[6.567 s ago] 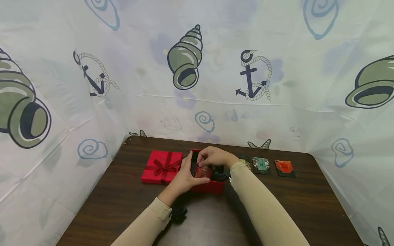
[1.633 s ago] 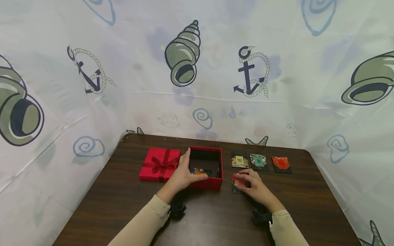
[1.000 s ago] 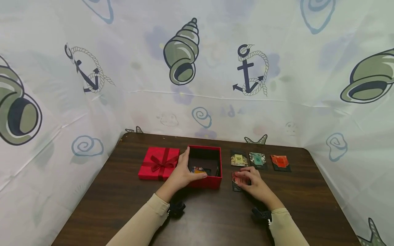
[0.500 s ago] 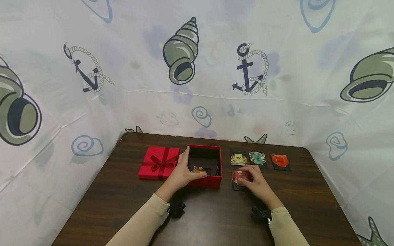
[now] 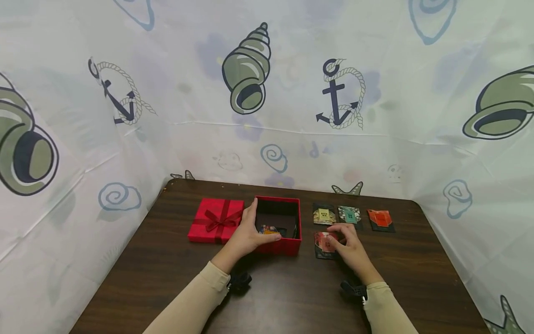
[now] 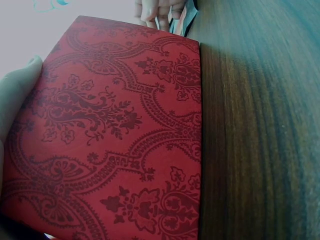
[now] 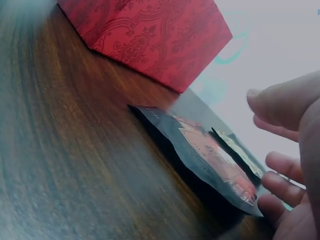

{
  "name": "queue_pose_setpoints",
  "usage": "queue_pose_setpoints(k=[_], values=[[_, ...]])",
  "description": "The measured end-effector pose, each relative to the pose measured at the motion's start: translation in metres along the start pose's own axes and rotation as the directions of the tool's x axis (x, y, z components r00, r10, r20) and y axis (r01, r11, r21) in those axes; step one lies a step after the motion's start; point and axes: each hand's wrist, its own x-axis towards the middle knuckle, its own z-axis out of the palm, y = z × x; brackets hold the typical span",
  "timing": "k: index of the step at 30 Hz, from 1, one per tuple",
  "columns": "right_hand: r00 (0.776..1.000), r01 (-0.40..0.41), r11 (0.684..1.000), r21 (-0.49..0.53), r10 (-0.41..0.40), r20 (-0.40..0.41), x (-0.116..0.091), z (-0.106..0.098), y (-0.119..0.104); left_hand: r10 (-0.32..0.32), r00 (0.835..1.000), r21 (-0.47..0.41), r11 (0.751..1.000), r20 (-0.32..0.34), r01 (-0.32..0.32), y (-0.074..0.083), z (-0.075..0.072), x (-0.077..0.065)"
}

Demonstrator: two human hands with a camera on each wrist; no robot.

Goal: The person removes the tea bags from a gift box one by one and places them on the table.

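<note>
My left hand point(image 5: 246, 234) grips the near left corner of an open red gift box point(image 5: 277, 248), fingers along its left side and thumb over the front rim. Inside the box lies a small colourful packet point(image 5: 269, 230). To the right of the box, a red and black sachet point(image 5: 323, 244) lies flat on the table. My right hand point(image 5: 352, 250) hovers at the sachet's right edge, thumb and fingers apart and loosely bent. In the right wrist view, the fingertips point(image 7: 272, 202) are right beside the sachet's edge.
The red lid point(image 5: 210, 220) with a ribbon bow lies left of the box. Behind the sachet lie a yellow packet point(image 5: 324, 214), a green packet point(image 5: 349, 215) and an orange packet point(image 5: 380, 220) in a row. A patterned curtain point(image 5: 288, 153) stands behind the brown table point(image 5: 275, 287).
Earlier my right hand was inside the box on the red sachet; now that sachet lies on the table. Over the last second the right fingers have drawn off it. The left hand stays put.
</note>
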Motion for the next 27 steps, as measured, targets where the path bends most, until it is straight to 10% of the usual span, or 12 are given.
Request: queue_pose_setpoints(k=[9, 21, 27], values=[[0.971, 0.131, 0.991, -0.034, -0.135, -0.197, 0.000, 0.007, -0.003, -0.003, 1.000, -0.005, 1.000, -0.001, 0.003, 0.000, 0.000, -0.001], [0.759, 0.425, 0.883, -0.199, -0.468, -0.453, 0.000, 0.017, -0.043, -0.027, 1.000, 0.012, 1.000, -0.008, 0.027, 0.001, 0.000, -0.002], [0.737, 0.530, 0.835, -0.149, -0.541, -0.404, -0.006, 0.027, -0.080, -0.015, 1.000, 0.011, 1.000, -0.007, 0.015, 0.001, 0.000, -0.001]])
